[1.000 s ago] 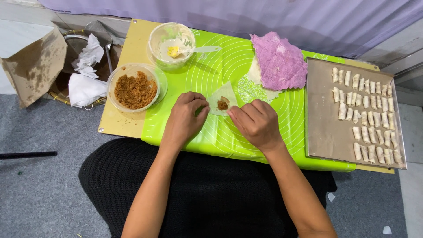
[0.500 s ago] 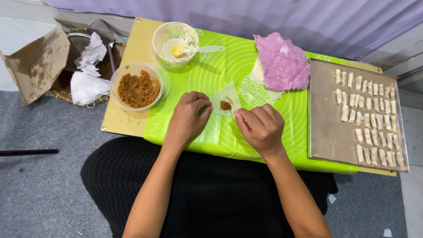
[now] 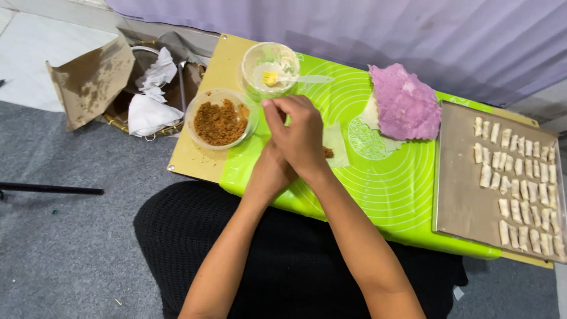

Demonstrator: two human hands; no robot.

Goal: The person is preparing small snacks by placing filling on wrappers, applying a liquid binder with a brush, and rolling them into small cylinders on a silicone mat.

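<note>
Now the right hand (image 3: 301, 133) is reaching across the left hand (image 3: 269, 171), having left the wrapper (image 3: 335, 145), its fingers (image 3: 273, 109) pinched together beside the crumb bowl (image 3: 220, 120); whether they are gripping anything cannot be told. Left fingers are lying hidden underneath, state unclear, so filling appears under way. Counted on the desk (image 3: 198, 156): two bowls, one mat (image 3: 401, 189), one purple cloth (image 3: 404, 101), one tray (image 3: 466, 195) carrying many rolls.
</note>
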